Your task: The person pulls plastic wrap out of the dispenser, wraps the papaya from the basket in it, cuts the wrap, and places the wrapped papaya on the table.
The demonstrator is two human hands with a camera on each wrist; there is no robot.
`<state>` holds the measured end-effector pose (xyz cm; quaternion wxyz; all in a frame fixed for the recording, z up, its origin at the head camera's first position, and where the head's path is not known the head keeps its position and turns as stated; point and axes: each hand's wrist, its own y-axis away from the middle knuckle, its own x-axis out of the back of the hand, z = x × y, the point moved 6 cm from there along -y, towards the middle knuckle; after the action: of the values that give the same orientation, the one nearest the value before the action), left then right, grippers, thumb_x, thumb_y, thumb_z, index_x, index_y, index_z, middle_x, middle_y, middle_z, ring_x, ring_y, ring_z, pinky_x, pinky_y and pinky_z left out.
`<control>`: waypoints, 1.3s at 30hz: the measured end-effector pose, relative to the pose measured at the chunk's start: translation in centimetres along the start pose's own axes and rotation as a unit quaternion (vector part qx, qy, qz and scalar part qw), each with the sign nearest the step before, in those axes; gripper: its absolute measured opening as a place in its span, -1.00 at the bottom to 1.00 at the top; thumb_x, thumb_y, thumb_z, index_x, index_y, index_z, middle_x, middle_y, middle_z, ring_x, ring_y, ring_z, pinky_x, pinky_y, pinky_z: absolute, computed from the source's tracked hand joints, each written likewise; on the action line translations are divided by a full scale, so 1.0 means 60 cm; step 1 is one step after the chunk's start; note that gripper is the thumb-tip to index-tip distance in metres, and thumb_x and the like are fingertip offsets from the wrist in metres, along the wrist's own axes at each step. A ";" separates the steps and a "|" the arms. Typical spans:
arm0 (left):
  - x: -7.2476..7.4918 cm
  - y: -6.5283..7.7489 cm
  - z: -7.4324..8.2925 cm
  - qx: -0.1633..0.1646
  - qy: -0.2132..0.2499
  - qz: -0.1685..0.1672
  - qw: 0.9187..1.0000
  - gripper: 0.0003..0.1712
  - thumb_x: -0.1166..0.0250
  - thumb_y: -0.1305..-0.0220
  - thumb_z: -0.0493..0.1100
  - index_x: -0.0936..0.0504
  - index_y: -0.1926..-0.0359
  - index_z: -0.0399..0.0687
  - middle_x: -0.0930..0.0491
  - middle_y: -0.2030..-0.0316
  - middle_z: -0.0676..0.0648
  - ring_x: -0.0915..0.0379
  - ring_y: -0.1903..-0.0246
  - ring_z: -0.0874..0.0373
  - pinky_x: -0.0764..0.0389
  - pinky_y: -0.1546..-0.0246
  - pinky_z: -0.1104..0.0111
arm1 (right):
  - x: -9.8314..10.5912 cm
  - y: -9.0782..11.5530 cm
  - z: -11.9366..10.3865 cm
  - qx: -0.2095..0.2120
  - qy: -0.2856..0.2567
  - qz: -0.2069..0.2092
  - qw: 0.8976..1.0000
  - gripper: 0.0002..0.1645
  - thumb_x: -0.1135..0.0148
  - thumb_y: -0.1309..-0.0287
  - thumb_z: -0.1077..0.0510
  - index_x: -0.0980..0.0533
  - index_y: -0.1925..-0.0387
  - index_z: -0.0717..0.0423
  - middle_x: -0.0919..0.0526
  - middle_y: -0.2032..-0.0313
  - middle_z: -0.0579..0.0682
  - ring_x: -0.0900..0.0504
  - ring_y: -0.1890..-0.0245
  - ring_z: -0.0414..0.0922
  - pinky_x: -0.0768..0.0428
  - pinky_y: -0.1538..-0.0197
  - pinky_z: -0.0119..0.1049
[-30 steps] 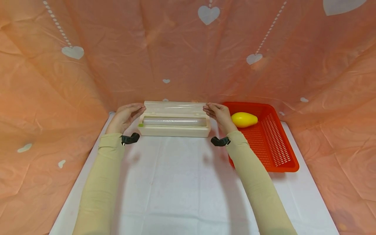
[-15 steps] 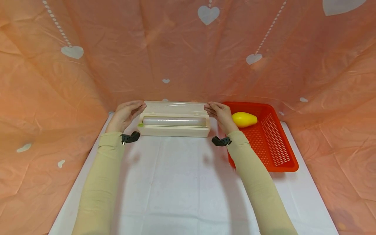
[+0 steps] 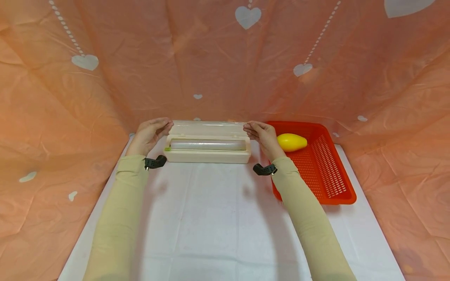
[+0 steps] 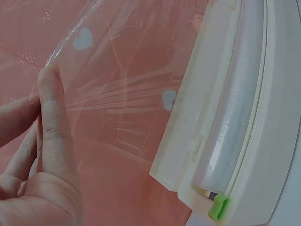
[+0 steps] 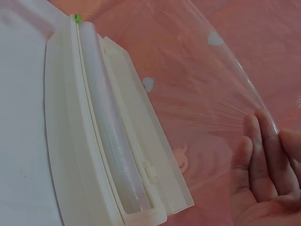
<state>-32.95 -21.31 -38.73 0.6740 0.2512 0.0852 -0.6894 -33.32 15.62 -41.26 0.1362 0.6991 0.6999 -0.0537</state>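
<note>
A cream cling film dispenser [image 3: 207,157] lies at the far side of the table with its lid [image 3: 211,130] raised. Inside sits a roll of cling film [image 3: 207,144], and a green slide cutter [image 4: 219,207] is at the left end. Clear film [image 4: 117,89] stretches from the dispenser in fine creases. My left hand [image 3: 147,136] pinches one corner of the film between thumb and fingers. At the other corner, my right hand [image 3: 264,138] pinches the film's edge [image 5: 244,77]. Both hands are raised beside the lid's ends.
A red perforated basket [image 3: 342,177] stands to the right, partly behind the right forearm. A yellow mango-shaped fruit [image 3: 292,143] lies in it. White cloth [image 3: 211,218] covers the table; a peach curtain [image 3: 211,58] with white hearts hangs close behind.
Both hands keep their pinch on the film. The left hand has risen slightly; the right has barely moved. Dispenser and basket stay in place, while the whole head view shifts a little.
</note>
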 end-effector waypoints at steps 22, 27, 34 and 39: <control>0.004 -0.011 0.004 0.015 -0.003 0.002 1.000 -0.82 -0.14 -0.34 -0.36 -0.60 0.09 -0.21 -0.58 0.12 -0.14 -0.48 -0.08 0.06 -0.41 -0.16 0.37 | -0.013 0.005 -0.007 0.003 0.008 -0.019 1.000 -0.51 -0.15 -0.31 0.13 -0.45 -0.14 0.39 -0.72 0.24 0.01 -0.69 0.17 -0.12 -0.47 -0.19 -0.14; 0.007 -0.013 0.006 0.015 0.002 0.002 1.000 -0.83 -0.12 -0.35 -0.37 -0.59 0.10 -0.22 -0.60 0.15 -0.14 -0.53 -0.02 0.08 -0.37 -0.18 0.35 | -0.017 0.005 -0.009 0.007 0.002 -0.024 1.000 -0.53 -0.16 -0.30 0.14 -0.47 -0.11 0.40 -0.72 0.28 -0.01 -0.70 0.19 -0.14 -0.49 -0.17 -0.18; 0.006 -0.016 0.010 0.013 0.000 0.003 1.000 -0.83 -0.12 -0.35 -0.36 -0.62 0.13 -0.20 -0.55 0.03 -0.17 -0.48 -0.07 0.08 -0.47 -0.10 0.40 | -0.016 0.002 -0.011 0.007 0.003 -0.017 1.000 -0.49 -0.20 -0.27 0.12 -0.46 -0.12 0.41 -0.73 0.28 0.00 -0.70 0.21 -0.14 -0.52 -0.14 -0.17; 0.001 -0.018 0.015 0.006 0.002 -0.005 1.000 -0.82 -0.13 -0.35 -0.36 -0.62 0.11 -0.19 -0.55 0.03 -0.16 -0.48 -0.06 0.08 -0.50 -0.06 0.43 | -0.012 0.000 -0.015 0.014 -0.001 -0.007 1.000 -0.52 -0.23 -0.24 0.11 -0.51 -0.07 0.38 -0.73 0.32 0.00 -0.71 0.27 -0.14 -0.66 0.17 -0.34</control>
<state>-34.22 -21.66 -38.25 0.6689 0.2563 0.0838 -0.6927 -33.43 15.18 -40.20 0.1265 0.6963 0.7035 -0.0652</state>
